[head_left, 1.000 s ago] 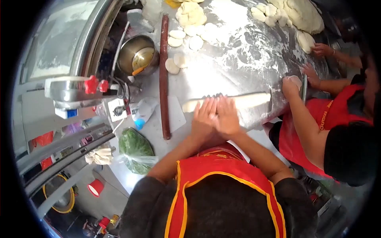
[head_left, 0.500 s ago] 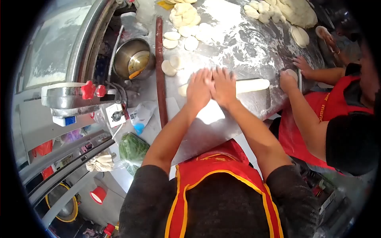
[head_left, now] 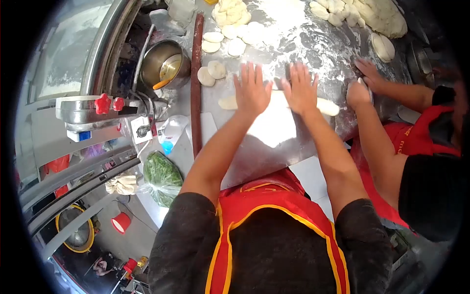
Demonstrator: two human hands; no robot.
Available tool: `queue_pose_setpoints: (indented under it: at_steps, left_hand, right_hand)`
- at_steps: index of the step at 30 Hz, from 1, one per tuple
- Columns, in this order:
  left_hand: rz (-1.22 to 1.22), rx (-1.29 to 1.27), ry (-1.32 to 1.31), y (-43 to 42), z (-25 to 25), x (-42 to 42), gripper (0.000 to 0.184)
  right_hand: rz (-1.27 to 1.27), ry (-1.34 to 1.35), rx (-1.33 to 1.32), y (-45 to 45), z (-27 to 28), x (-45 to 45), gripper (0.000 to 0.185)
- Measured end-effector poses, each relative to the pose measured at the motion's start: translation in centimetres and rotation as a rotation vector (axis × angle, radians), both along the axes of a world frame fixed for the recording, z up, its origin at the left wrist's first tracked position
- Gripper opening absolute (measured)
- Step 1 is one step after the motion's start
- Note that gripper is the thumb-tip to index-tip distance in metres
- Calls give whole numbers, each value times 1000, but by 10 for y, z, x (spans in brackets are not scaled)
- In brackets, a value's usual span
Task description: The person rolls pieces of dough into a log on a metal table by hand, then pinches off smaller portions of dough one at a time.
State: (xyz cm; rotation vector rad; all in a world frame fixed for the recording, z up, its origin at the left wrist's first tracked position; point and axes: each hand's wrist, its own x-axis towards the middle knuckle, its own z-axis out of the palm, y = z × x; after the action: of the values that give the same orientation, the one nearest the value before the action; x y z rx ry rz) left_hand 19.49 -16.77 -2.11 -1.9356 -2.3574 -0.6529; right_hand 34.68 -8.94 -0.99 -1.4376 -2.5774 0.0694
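A long roll of dough (head_left: 327,107) lies crosswise on the metal worktop (head_left: 245,157) in front of me. My left hand (head_left: 252,93) rests flat over its left part, fingers stretched forward and thumb turned inward. Flat over the right part is my right hand (head_left: 301,90), its fingers spread too. A gap separates the hands, with the brightly lit middle of the roll between them. Both ends of the roll stick out past my hands; the stretches under the palms are hidden.
Left of the dough lies a long brown rod (head_left: 196,78), beside a metal pot (head_left: 165,63) holding an orange-handled utensil. Small dough rounds (head_left: 211,72) and a large dough mass (head_left: 379,17) lie farther back. At right, a co-worker's hands (head_left: 362,90) work at the worktop.
My hands were close together over the middle of the dough roll. They have moved apart, left and right, and the roll's right end reaches slightly farther right.
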Motion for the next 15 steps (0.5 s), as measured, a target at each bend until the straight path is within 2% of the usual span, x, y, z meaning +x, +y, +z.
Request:
queue_pose_setpoints:
  at_steps: [3, 6, 9, 10, 12, 15]
  left_hand:
    - [-45, 106, -20, 6, -5, -10, 65]
    - [-72, -197, -161, -43, -5, 6, 68]
    - [27, -245, -390, -50, -1, 1, 72]
    - [52, -184, -334, -39, -3, -6, 72]
    - [98, -48, -220, 11, -12, -28, 72]
    - [187, -51, 62, 47, -44, 6, 69]
  right_hand:
    - [-61, 38, 44, 3, -8, 6, 66]
    - [137, 43, -73, -58, 4, 37, 69]
    - [216, 74, -282, -112, 21, 73, 69]
    - [236, 182, -308, -123, 25, 80, 69]
    - [241, 206, -369, -130, 38, 83, 68]
    - [130, 342, -437, -112, 39, 78, 66]
